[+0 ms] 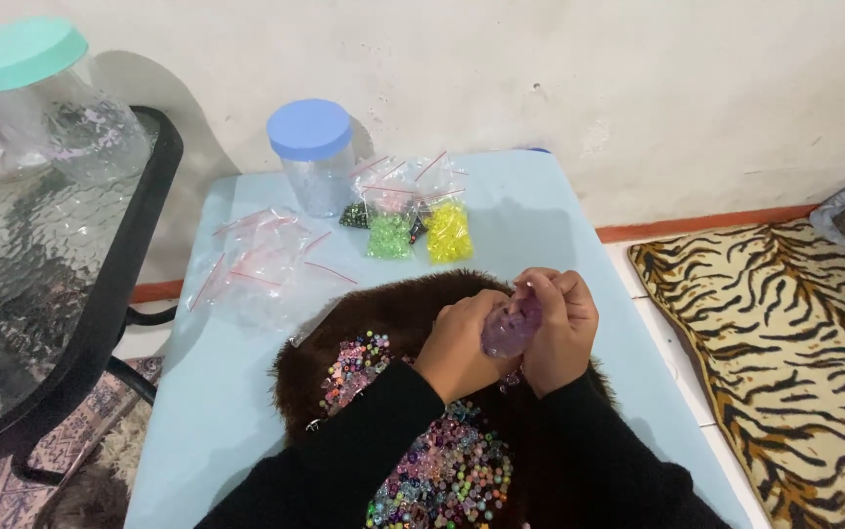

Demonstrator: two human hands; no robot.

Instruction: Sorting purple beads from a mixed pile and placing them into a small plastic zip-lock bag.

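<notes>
My left hand point(459, 345) and my right hand point(562, 328) both grip a small clear bag of purple beads point(512, 326), held between them above a dark brown furry mat point(413, 299). Many mixed coloured beads point(442, 475) lie loose on the mat, below my black sleeves, with another patch of beads point(354, 367) to the left of my left hand. The mat rests on a light blue table point(217, 392).
Small bags of green beads point(389, 233) and yellow beads point(449, 231) lie at the table's back, by a clear jar with a blue lid point(312, 152). Empty clear bags point(261, 264) lie left. A glass side table point(31, 274) holds a jar with a green lid point(41, 88). A tiger-striped rug point(795, 343) lies right.
</notes>
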